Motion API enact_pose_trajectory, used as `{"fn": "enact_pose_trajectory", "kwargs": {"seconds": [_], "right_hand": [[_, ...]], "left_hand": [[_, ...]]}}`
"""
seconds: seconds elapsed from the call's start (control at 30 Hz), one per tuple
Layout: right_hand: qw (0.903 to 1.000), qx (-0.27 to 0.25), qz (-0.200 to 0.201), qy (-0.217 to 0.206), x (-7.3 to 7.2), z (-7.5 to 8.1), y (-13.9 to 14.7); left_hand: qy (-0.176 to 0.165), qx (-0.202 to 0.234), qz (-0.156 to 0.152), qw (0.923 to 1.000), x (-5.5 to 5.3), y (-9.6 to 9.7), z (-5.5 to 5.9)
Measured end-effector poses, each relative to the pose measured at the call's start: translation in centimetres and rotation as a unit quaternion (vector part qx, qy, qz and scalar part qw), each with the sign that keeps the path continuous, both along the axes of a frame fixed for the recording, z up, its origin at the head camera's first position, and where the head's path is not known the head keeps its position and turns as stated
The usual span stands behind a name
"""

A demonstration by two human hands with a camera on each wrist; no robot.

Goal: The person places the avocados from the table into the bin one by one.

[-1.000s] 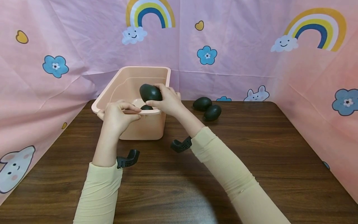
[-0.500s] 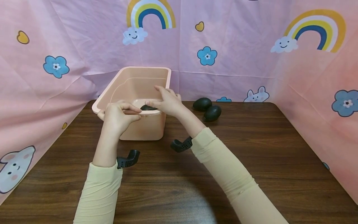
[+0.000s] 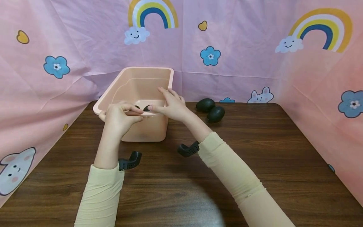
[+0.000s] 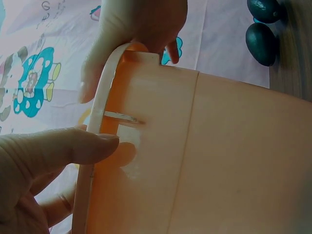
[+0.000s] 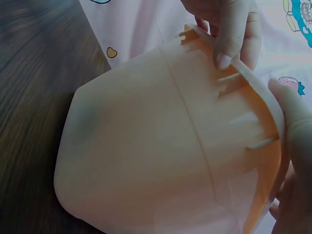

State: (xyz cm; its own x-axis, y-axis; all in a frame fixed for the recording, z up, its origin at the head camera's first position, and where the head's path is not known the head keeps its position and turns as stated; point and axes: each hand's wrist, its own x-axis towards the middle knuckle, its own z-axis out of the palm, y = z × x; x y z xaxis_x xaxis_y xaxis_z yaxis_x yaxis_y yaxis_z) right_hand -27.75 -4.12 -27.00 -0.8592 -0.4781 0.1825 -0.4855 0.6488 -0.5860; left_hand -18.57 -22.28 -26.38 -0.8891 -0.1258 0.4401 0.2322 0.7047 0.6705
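— Start from the pink bin (image 3: 147, 127) on the table (image 3: 255, 151). What's nearest you?

— The left hand (image 3: 120, 118), at the bin's near rim. Its thumb and curled fingers pinch that rim; the left wrist view shows the thumb (image 4: 73, 148) pressed on the outside just under the lip.

— And the other hand?

— The right hand (image 3: 170, 107) is at the same near rim, toward the bin's right corner, fingers fairly straight and spread, thumb along the lip, holding nothing that I can see.

— Inside?

— Dark avocados in the bin (image 3: 146, 108), mostly hidden behind the rim. Two more avocados (image 3: 211, 110) lie on the table right of the bin, touching each other, near the patterned backdrop (image 3: 227, 47).

— How would the bin handle?

— I'd judge it light, stiff plastic, smooth-walled and a bit slippery. The rolled rim looks the surest hold, one hand on each side.
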Motion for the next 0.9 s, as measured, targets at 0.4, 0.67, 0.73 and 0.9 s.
{"fn": "enact_pose_trajectory", "kwargs": {"seconds": [0.4,0.67,0.73,0.9], "right_hand": [[0.9997,0.022,-0.004,0.014,0.1,-0.3,0.7],[0.9994,0.019,-0.005,0.029,0.3,-0.2,1.2],[0.9993,0.018,-0.006,0.033,0.3,-0.2,1.4],[0.9988,0.017,-0.013,0.044,0.4,-0.1,1.9]], "left_hand": [[-0.002,-0.005,0.003,1.0,0.1,0.0,0.1],[-0.001,-0.005,0.002,1.0,0.1,0.0,0.1],[-0.001,-0.004,0.002,1.0,0.1,0.0,0.1],[-0.003,-0.002,0.001,1.0,0.0,0.0,0.1]]}}
